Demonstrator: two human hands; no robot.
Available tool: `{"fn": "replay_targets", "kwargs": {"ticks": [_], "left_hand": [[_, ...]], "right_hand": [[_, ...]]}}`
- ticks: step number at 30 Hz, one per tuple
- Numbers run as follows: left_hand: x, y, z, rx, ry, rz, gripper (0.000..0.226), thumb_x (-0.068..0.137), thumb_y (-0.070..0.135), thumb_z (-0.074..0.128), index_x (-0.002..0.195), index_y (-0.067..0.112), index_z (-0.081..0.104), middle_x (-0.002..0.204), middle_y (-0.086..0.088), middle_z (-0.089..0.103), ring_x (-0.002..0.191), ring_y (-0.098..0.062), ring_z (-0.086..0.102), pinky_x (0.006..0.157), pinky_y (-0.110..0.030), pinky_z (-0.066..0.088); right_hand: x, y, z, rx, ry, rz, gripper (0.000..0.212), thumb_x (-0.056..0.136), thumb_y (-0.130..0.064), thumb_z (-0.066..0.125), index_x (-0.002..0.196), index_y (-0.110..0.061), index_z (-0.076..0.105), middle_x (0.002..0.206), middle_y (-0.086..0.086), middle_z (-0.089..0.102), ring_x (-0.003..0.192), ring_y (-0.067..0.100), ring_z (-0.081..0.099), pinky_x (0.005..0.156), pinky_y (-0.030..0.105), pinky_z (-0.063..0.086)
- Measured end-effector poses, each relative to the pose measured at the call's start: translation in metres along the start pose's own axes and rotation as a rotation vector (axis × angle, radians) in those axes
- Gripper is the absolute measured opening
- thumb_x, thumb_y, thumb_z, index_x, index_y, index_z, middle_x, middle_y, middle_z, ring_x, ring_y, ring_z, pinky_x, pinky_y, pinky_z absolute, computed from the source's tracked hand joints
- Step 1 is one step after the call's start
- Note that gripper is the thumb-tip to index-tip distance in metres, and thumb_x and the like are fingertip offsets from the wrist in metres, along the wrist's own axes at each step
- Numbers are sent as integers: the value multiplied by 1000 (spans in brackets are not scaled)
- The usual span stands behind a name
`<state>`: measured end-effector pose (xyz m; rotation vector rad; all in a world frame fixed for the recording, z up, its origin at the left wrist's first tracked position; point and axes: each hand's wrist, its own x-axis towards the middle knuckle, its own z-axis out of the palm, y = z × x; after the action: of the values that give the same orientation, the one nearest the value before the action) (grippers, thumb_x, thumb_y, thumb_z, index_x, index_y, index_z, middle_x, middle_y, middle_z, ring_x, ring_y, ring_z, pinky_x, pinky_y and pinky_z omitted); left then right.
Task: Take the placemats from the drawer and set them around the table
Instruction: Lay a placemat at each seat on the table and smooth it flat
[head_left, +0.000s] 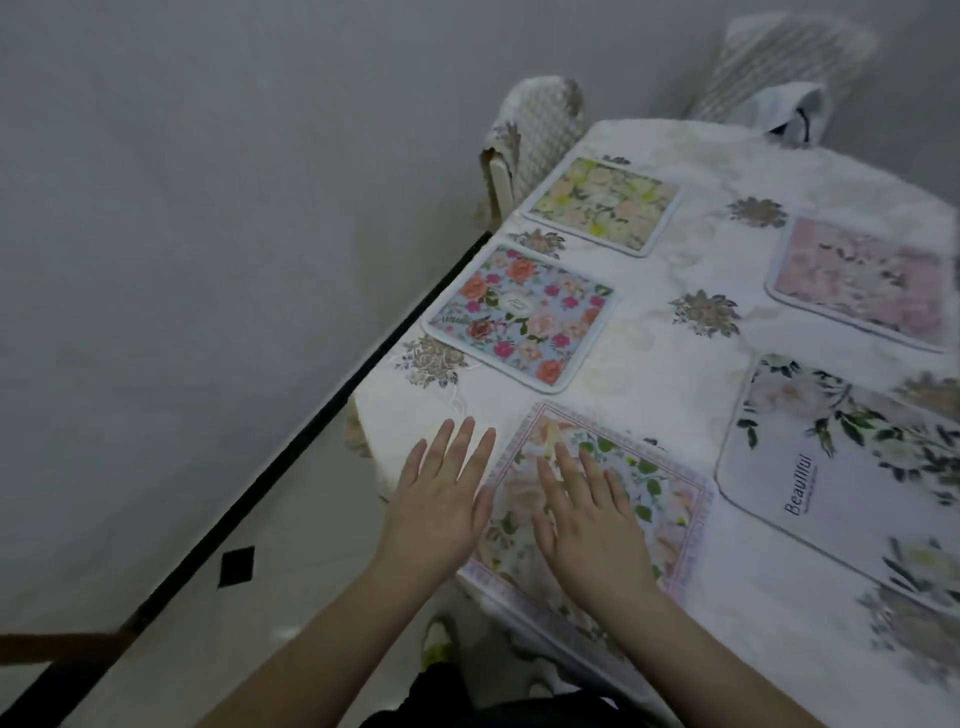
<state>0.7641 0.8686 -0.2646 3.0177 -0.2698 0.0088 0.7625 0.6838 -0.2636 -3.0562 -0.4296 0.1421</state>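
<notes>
Several floral placemats lie flat on the table (675, 332), which has a white embroidered cloth. Nearest me is a peach-and-green placemat with a pink border (660, 493). My right hand (587, 514) rests flat on it, fingers spread. My left hand (441, 488) lies flat and open at that mat's left edge, mostly on the cloth. Beyond it lie a blue mat with red roses (519, 317) and a yellow-green mat (602, 205). A pink mat (862, 280) and a white mat printed "Beautiful" (841, 467) lie on the right. No drawer is in view.
Two chairs with patterned covers stand at the far side, one at the table's corner (535, 130) and one further right (779, 62) with a white bag on it. A grey wall and a black skirting line (291, 452) run along the left. Pale floor tiles lie below.
</notes>
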Motion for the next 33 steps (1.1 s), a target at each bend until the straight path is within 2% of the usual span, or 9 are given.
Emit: {"fn": "replay_targets", "kwargs": {"ticks": [3,9,11,13,17,21,25,29,33], "left_hand": [[24,-8,7,-48,-23,110,59,98,41,30,149,17,44,153,-10,45,141,-30,43,111,-52,40],[57,-19,41,-42,-127,315,63,97,43,30,155,18,32,156,-8,41,143,-28,39,113,-49,38],[63,-20,58,-19,-197,391,63,100,43,30,157,20,23,161,-7,31,148,-28,29,118,-49,30],[66,-20,72,-3,-239,438,61,100,44,27,157,21,26,161,-8,30,148,-29,29,117,-49,30],[71,-16,91,-4,-285,489,61,97,45,34,150,17,42,155,-11,41,141,-31,43,108,-51,40],[74,-10,108,-24,-269,508,68,96,49,35,154,14,33,159,-11,34,147,-31,33,113,-49,35],[71,-6,115,-22,-295,493,73,96,57,24,157,18,24,163,-9,24,151,-30,22,117,-48,26],[69,-11,119,-24,-286,436,73,95,60,19,157,23,7,166,-7,7,153,-27,11,120,-48,20],[64,-19,122,-41,-273,414,70,95,56,26,156,23,21,164,-9,16,150,-31,22,116,-52,28]], "right_hand": [[4,-9,4,11,-9,104,61,93,-43,28,137,-14,58,143,10,54,130,33,53,103,53,46],[1,-9,16,21,-3,346,61,91,-44,31,134,-13,61,141,11,56,128,33,55,101,51,48],[-7,-4,23,42,7,435,61,92,-45,31,137,-12,58,142,11,55,129,34,54,102,52,46],[-17,2,34,64,1,500,62,93,-46,32,138,-13,57,144,12,54,131,35,52,104,53,46],[-35,16,64,99,-63,571,64,93,-50,31,141,-14,54,146,13,50,135,36,48,107,51,42],[-49,30,93,126,-82,586,63,91,-47,36,142,-14,52,149,13,47,137,36,45,107,50,40],[-54,44,109,182,-65,607,62,94,-46,49,149,-18,43,157,10,36,144,33,35,114,49,32],[-58,58,121,187,-151,609,74,96,-59,40,157,-22,20,165,8,9,152,31,11,121,46,12],[-62,69,124,142,-198,623,85,91,-74,24,158,-25,8,166,9,-1,152,30,1,121,45,3]]}}
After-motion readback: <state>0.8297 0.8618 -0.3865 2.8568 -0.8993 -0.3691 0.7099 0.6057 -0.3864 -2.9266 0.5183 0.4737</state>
